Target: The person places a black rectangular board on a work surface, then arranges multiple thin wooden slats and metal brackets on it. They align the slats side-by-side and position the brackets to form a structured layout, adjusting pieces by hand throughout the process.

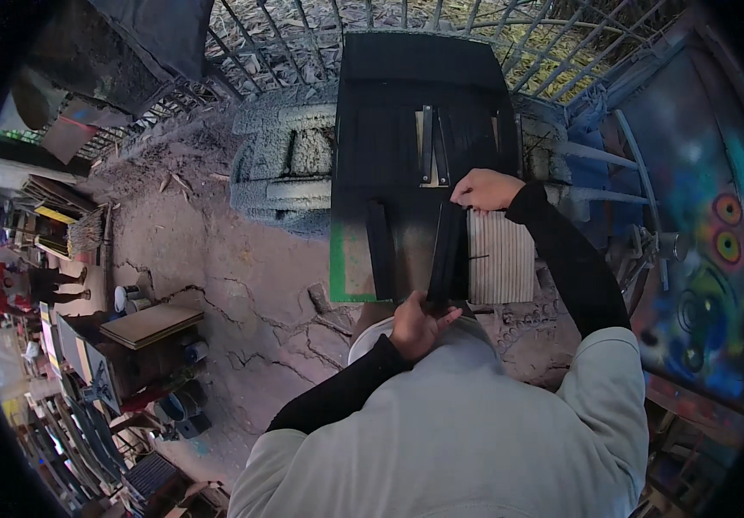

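Note:
A black strip (444,250) runs between my two hands, over the near part of a large black-painted board (424,78). My left hand (419,328) is around its near end, palm partly turned up. At the far end, my right hand (488,190) has its fingers pinched together on the strip. Left of it lies another black strip (379,250). Farther up the board, two more narrow black strips (427,142) rest beside a bare wood-coloured patch. A pale ribbed panel (501,259) sits right under my right wrist.
Behind the board stands a metal-bar fence (286,43). A paint-crusted grey piece (281,164) sits to the left, and a paint-splattered blue panel (700,224) leans at the right. Stacked boards (152,325) and another person (53,285) are at far left, across the cracked floor (251,293).

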Tool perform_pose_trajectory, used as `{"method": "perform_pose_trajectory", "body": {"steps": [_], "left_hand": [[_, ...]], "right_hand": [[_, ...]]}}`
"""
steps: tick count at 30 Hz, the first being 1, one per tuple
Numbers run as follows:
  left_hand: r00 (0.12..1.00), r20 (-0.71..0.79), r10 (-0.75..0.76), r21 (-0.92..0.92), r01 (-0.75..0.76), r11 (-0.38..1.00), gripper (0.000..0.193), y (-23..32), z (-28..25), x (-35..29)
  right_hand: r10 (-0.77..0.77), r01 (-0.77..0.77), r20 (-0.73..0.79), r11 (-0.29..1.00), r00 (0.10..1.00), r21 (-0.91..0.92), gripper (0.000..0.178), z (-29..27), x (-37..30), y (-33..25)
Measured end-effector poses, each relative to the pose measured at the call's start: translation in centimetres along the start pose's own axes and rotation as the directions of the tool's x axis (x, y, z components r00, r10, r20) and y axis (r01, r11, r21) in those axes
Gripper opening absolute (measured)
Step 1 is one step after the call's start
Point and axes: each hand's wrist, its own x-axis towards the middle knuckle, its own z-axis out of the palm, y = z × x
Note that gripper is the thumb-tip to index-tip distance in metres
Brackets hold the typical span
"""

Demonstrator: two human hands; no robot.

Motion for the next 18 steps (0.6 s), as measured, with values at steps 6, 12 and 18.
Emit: {"method": "perform_pose_trajectory", "body": {"steps": [6,12,18], "left_hand": [[1.000,0.021,-0.016,-0.034,0.016,0.999,0.033,-1.2,-1.7,1.0],[0.993,0.045,-0.111,-0.023,0.112,0.993,0.036,-1.5,-2.4,0.7],[0.996,0.005,-0.094,-0.017,0.094,0.995,0.035,-2.0,-2.8,1.4]], "right_hand": [[-0.062,0.062,-0.005,0.998,0.998,-0.034,0.026,0.7,0.8,0.6],[-0.124,0.121,-0.022,0.987,0.992,-0.103,0.027,1.2,0.3,0.5],[-0.188,0.185,-0.079,0.982,0.979,-0.044,0.028,1.2,0.1,1.3]]}}
